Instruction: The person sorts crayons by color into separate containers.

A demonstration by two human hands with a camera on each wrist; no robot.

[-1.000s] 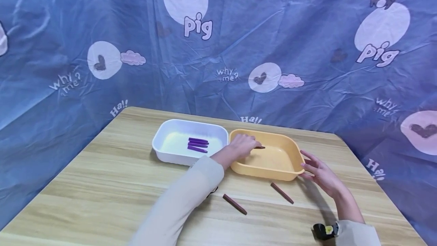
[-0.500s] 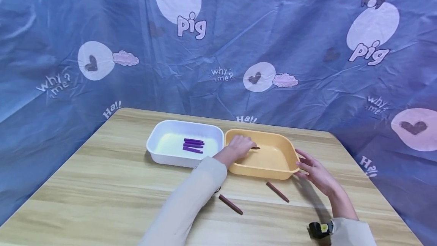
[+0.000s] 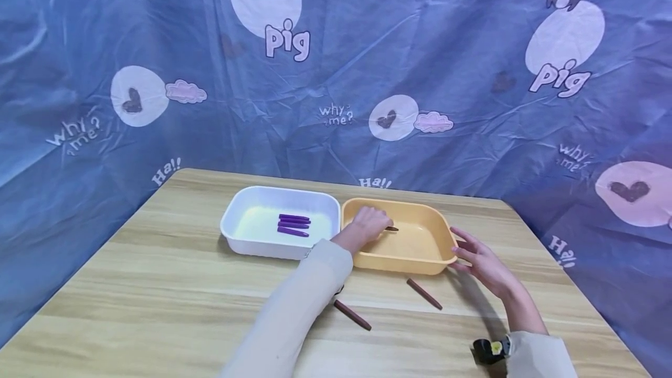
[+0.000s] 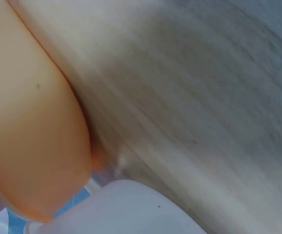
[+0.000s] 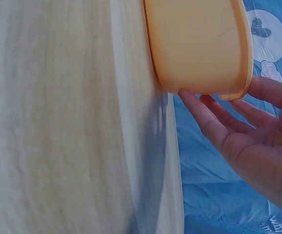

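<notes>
My left hand (image 3: 370,223) reaches into the orange tray (image 3: 401,263) near its left end. Its fingers pinch a brown crayon (image 3: 392,228), of which only the tip shows low over the tray's floor. My right hand (image 3: 487,263) is at the tray's right end, fingers spread and fairly straight. In the right wrist view, the fingertips (image 5: 184,92) touch the wall and the thumb lies at the rim. The left wrist view shows the tray's outer wall (image 4: 33,112), with the left fingers hidden.
A white tray (image 3: 257,248) stands against the orange tray's left side, with several purple crayons (image 3: 294,221) on its floor. Two brown crayons (image 3: 352,315) lie apart on the wooden table (image 3: 157,284) in front. A printed blue cloth (image 3: 252,109) hangs behind.
The head view has turned slightly, so everything sits further left in the picture. Both hands keep nearly the same places at the orange tray, the brown crayon still in the left fingers.
</notes>
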